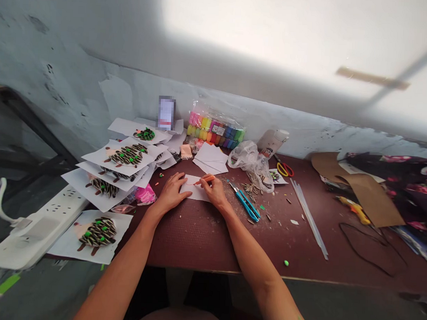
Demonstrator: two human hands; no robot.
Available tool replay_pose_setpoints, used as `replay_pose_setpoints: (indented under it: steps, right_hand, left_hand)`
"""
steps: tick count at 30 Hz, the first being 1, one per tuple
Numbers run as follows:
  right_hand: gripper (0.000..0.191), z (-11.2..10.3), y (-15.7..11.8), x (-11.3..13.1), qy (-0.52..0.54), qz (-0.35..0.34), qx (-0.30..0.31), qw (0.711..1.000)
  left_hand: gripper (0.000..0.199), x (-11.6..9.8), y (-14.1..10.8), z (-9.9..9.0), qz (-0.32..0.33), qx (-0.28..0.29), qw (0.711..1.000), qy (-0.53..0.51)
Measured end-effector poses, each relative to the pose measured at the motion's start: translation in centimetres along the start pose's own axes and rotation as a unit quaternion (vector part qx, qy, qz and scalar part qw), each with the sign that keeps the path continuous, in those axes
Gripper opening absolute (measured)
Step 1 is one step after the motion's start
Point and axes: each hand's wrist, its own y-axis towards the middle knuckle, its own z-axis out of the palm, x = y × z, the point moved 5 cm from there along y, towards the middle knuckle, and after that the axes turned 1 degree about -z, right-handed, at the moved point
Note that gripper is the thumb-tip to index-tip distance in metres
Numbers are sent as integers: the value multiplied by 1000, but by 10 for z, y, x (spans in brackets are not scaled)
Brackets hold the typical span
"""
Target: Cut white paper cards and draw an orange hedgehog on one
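A white sheet of paper lies on the dark red table in front of me. My left hand rests on its left edge, fingers spread flat. Closed around an orange pen, my right hand holds the tip against the paper, where a faint orange line shows. Right of that hand are a blue utility knife and a scatter of striped seeds. More white sheets lie just beyond the paper.
Stacked at left are papers with seed-covered hedgehog figures, near a white power strip. Behind stand a phone and a pack of coloured clay. To the right lie scissors, glue sticks and a yellow glue gun.
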Motion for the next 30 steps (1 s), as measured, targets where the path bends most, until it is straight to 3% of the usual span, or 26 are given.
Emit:
replay_pose_setpoints:
  steps: [30]
  right_hand:
    - [28,-5,-1,-3,-5,0,-22,1000]
  left_hand:
    - [53,2,1,1,9,-5,1000,2]
